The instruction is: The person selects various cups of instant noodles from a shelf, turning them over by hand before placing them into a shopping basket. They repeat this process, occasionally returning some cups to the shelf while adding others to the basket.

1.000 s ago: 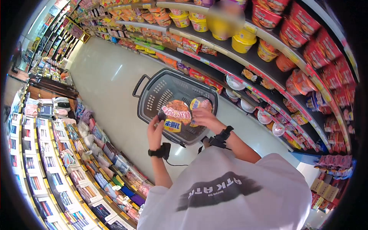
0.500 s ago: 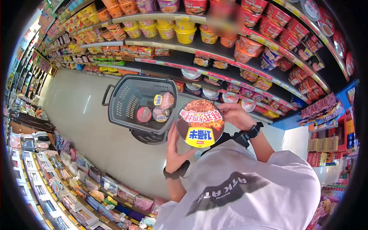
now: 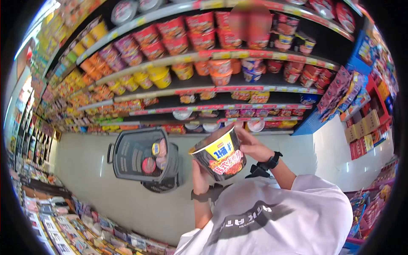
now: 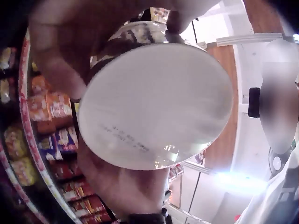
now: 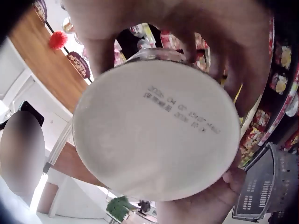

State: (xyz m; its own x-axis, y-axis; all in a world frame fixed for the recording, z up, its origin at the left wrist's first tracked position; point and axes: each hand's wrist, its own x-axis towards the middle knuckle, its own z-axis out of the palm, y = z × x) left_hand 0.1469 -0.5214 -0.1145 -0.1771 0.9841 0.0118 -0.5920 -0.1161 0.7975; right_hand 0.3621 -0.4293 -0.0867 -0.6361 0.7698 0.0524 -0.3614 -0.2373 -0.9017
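Black noodle bowl [image 3: 219, 155] now tilted, showing its side.

A supermarket aisle: long shelves [image 3: 272, 55] stood packed with rows of instant noodle bowls [image 3: 199, 25] above red price strips [image 3: 255, 89]. A grey shopping basket [image 3: 127, 157] waited on the pale floor [image 3: 93, 191], and racks of packaged goods [image 3: 85, 229] faced them.

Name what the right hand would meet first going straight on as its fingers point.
The noodle bowl: the right hand grips it, fingers pointing across it; beyond probably lies the left hand.
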